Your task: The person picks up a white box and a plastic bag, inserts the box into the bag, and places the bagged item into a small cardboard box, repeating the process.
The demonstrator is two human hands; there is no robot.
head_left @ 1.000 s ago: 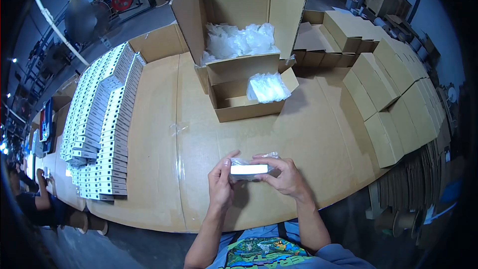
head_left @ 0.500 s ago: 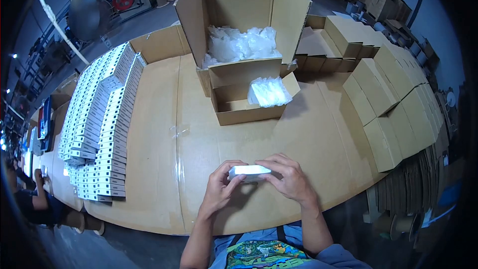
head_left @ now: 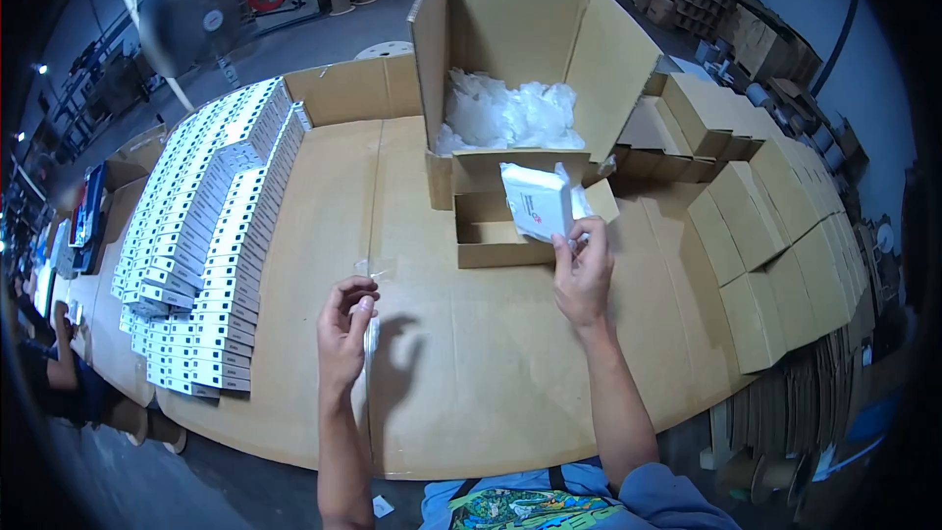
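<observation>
My right hand (head_left: 586, 280) pinches the lower corner of a small white box (head_left: 538, 202) with dark print and a small red mark, apparently in a clear plastic wrapping. The white box is tilted above the front right of an open cardboard box (head_left: 505, 255). Partly hidden behind it lies another plastic-wrapped item (head_left: 581, 204) inside the cardboard box. My left hand (head_left: 345, 329) hovers over the table near a strip of clear tape (head_left: 375, 270), empty, its fingers loosely curled with the thumb apart.
A tall open carton (head_left: 510, 29) holding crumpled clear plastic bags (head_left: 515, 113) stands behind the cardboard box. Rows of small white boxes (head_left: 186, 245) are stacked at left. Brown cardboard boxes (head_left: 785, 255) line the right. At far left, another person's arm (head_left: 61, 353) shows.
Both hands held the white box near the front edge. The right hand has carried it forward to the cardboard box; the left has let go and moved left. The view has shifted slightly.
</observation>
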